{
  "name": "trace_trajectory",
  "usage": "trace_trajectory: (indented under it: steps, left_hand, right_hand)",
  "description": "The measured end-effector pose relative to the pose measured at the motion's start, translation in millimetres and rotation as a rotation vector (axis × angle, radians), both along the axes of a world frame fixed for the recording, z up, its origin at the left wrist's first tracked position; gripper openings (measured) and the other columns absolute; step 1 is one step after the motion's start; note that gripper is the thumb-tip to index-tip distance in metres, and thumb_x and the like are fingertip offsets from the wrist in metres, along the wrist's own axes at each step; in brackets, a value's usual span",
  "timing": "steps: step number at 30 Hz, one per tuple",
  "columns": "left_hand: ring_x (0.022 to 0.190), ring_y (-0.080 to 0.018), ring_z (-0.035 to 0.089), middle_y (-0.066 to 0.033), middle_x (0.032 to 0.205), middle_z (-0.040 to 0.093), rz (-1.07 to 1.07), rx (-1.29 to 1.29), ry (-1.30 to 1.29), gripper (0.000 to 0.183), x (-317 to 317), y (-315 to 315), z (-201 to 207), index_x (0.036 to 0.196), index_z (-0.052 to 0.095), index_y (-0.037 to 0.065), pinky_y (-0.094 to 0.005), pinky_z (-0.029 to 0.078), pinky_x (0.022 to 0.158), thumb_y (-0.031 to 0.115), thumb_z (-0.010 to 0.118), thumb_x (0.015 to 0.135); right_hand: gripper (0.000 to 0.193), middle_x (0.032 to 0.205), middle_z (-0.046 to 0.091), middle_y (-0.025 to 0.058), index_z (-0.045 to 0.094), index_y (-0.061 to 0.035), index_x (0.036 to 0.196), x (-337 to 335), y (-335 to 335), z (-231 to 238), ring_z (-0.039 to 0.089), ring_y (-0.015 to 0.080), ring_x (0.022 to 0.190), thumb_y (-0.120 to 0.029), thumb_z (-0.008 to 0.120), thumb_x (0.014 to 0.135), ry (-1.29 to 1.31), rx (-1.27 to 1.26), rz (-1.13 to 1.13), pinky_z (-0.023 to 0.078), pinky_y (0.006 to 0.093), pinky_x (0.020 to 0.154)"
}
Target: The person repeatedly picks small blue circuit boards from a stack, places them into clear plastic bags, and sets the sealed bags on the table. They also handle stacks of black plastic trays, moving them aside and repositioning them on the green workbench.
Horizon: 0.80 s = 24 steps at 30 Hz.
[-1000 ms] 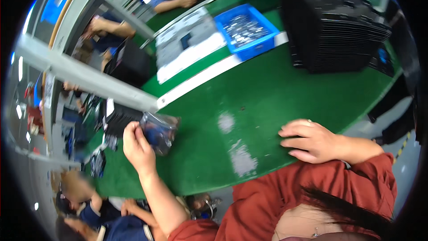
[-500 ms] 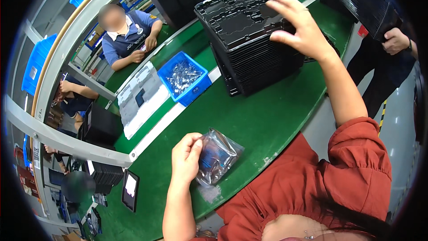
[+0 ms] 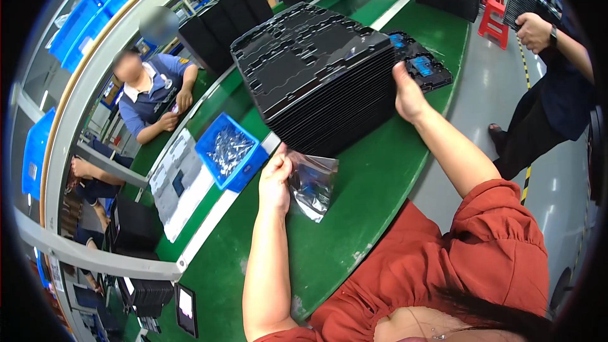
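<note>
My left hand (image 3: 275,180) is closed on the edge of a shiny, see-through plastic bag (image 3: 315,187) with something dark and blue inside. It is close to the near lower corner of a tall stack of black plastic trays (image 3: 316,57); whether it touches the stack I cannot tell. Against the right side of that stack rests my right hand (image 3: 413,96), its thumb stretched upward and its other fingers mostly hidden. Moulded recesses show in the top tray. Just beyond my right hand lies a black tray with blue pieces (image 3: 423,65).
A blue bin (image 3: 239,171) of small clear-and-metallic parts stands left of the stack, beside a white foam sheet (image 3: 176,183). A co-worker (image 3: 155,92) sits across the green table (image 3: 354,209). At right, another person (image 3: 544,88) carries black trays near a red stool (image 3: 494,22).
My right hand has come down from above the stack's top to its right side. My left hand has moved forward with the bag, toward the stack. The view has shifted.
</note>
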<state>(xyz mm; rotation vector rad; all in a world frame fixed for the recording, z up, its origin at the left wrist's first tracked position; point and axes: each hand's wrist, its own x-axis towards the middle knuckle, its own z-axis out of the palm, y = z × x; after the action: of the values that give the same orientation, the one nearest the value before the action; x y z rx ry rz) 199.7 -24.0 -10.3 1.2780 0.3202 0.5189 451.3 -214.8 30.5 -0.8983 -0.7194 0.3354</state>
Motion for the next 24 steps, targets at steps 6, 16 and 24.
trace_trajectory:
  steps: [6, 16, 24]
  left_hand:
    - [0.108, -0.0190, 0.038, -0.0048, 0.098, 0.056, 0.126, 0.207, -0.013, 0.014, 4, 0, -11, 0.080, 0.061, 0.004, -0.0324, 0.028, 0.094, 0.016, 0.060, 0.086]
    - [0.098, -0.0166, 0.052, -0.0075, 0.102, 0.059, 0.205, 0.212, -0.074, 0.012, 6, -21, 3, 0.088, 0.063, 0.001, -0.0328, 0.037, 0.093, 0.012, 0.062, 0.084]
    - [0.122, -0.0311, 0.048, -0.0205, 0.135, 0.045, 0.088, 0.733, 0.186, 0.009, 22, -37, 17, 0.083, 0.061, -0.003, -0.0377, 0.037, 0.100, 0.005, 0.057, 0.083]
  right_hand:
    - [0.063, 0.120, 0.055, 0.0087, 0.046, 0.0008, 0.127, 2, 9, 1, 0.048, 0.0165, 0.111, -0.044, 0.062, 0.085, -0.149, -0.127, -0.008, 0.034, 0.0303, 0.099]
    - [0.053, 0.120, 0.056, 0.0094, 0.052, 0.0016, 0.122, 27, 18, 2, 0.052, 0.0168, 0.109, -0.043, 0.048, 0.093, -0.054, 0.022, 0.090, 0.037, 0.0299, 0.097]
    - [0.049, 0.113, 0.061, 0.0115, 0.057, 0.0040, 0.116, 97, 28, 4, 0.054, 0.0193, 0.107, -0.038, 0.053, 0.091, -0.064, -0.252, -0.329, 0.040, 0.0297, 0.092]
